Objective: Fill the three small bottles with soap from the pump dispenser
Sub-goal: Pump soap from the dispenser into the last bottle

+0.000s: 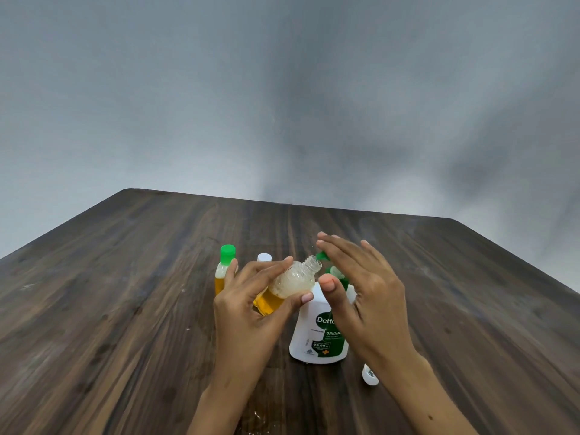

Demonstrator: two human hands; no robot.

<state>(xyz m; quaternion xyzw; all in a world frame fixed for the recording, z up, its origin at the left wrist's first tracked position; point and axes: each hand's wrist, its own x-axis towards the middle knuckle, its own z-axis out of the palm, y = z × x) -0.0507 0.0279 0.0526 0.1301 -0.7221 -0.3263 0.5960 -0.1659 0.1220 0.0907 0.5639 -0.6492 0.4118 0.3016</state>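
One head-worn wide-angle view, looking forward and slightly down across a dark wood-grain table.

The camera sits above the near table edge at 6 o'clock and faces 12 o'clock, toward a plain grey wall filling the upper half. The person's left hand and right hand enter from the bottom and lie close to the lens, low of centre. Table edges bend outward toward 3 and 9 o'clock. No second view shares the scene.

Tilted uncapped bottle beside upright dispenser
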